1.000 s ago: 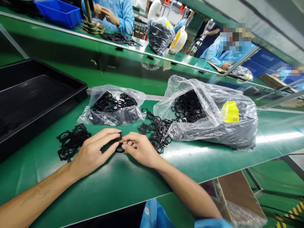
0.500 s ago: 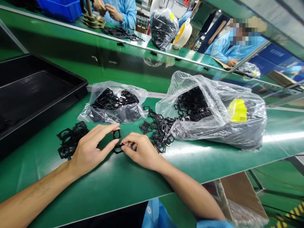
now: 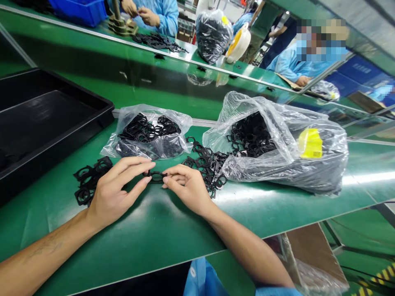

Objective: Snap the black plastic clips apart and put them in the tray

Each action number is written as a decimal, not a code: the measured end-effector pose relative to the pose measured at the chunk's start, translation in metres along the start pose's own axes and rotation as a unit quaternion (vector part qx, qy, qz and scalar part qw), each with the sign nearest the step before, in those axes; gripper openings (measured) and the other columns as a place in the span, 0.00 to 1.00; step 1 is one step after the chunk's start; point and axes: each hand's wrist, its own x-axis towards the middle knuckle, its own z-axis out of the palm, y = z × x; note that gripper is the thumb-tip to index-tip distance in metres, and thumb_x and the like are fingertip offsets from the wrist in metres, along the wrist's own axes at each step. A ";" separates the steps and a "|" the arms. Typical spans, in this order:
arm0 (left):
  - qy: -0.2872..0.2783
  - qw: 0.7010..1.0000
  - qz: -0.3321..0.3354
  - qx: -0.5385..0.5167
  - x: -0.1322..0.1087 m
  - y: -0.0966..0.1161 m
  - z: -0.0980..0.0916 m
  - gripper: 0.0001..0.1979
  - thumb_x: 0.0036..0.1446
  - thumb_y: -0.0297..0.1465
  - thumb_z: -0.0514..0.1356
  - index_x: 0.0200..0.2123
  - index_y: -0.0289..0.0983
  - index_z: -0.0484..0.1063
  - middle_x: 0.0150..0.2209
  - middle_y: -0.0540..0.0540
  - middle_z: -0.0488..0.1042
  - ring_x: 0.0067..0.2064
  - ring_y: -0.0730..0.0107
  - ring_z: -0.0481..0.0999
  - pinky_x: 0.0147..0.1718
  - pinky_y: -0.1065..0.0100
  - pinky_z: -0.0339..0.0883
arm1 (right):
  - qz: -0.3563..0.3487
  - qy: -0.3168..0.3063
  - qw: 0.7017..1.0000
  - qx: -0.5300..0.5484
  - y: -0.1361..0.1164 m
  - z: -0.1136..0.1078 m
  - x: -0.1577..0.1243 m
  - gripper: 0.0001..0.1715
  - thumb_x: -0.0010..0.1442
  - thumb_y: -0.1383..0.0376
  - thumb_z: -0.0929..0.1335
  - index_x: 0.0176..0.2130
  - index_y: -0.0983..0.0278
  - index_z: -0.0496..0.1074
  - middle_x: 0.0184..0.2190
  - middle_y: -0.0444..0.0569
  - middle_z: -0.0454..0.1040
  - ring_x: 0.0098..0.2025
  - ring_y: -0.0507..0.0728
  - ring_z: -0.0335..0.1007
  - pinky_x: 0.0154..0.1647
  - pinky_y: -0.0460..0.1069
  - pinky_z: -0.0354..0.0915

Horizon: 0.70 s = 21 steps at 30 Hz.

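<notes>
Between thumb and fingers, my left hand (image 3: 119, 191) pinches a small black ring-shaped part, mostly hidden behind its fingertips. My right hand (image 3: 188, 187) is closed on a second black ring-shaped part (image 3: 157, 177), held nearly flat, its left end meeting the left fingertips. Left of my left hand lies a small pile of black ring-shaped parts (image 3: 84, 195). Loose black parts (image 3: 205, 162) spill across the table beyond my right hand. Behind the hands, a clear plastic bag (image 3: 182, 119) holds more of them.
A large clear bag (image 3: 330, 160) with a yellow label lies open at the right. The black tray (image 3: 92, 102) stands at the left on the green table (image 3: 148, 242). Across the partition, co-workers sit near a blue bin (image 3: 80, 14). A cardboard box (image 3: 311, 250) is below the table's edge.
The right hand's part has risen and come against the left fingertips. The left hand's part has turned from facing me to nearly edge-on, and the left fingers have closed in slightly.
</notes>
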 end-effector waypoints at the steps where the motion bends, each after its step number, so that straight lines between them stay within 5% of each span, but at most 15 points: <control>1: 0.003 1.000 0.001 0.000 0.000 0.000 0.000 0.17 0.61 0.23 0.62 0.52 0.41 0.74 0.49 0.46 0.77 0.50 0.65 0.79 0.52 0.64 0.74 | 0.012 0.000 1.000 0.020 0.000 0.000 0.000 0.06 0.55 0.65 0.73 0.35 0.65 0.76 0.30 0.45 0.76 0.31 0.52 0.78 0.34 0.46 0.72; 9: 0.021 0.999 -0.037 -0.016 -0.002 -0.002 0.000 0.17 0.59 0.29 0.66 0.52 0.40 0.74 0.44 0.46 0.77 0.37 0.71 0.78 0.42 0.68 0.75 | 0.082 0.016 0.988 0.130 -0.008 -0.001 0.004 0.14 0.47 0.60 0.79 0.30 0.65 0.75 0.24 0.42 0.76 0.27 0.52 0.79 0.31 0.44 0.71; 21: 0.012 1.000 0.013 -0.012 0.006 -0.003 -0.002 0.16 0.60 0.32 0.66 0.51 0.38 0.75 0.41 0.45 0.77 0.39 0.69 0.77 0.43 0.65 0.75 | 0.084 0.012 0.990 0.110 -0.013 -0.002 0.014 0.20 0.42 0.55 0.81 0.29 0.65 0.77 0.23 0.45 0.78 0.24 0.51 0.75 0.31 0.46 0.72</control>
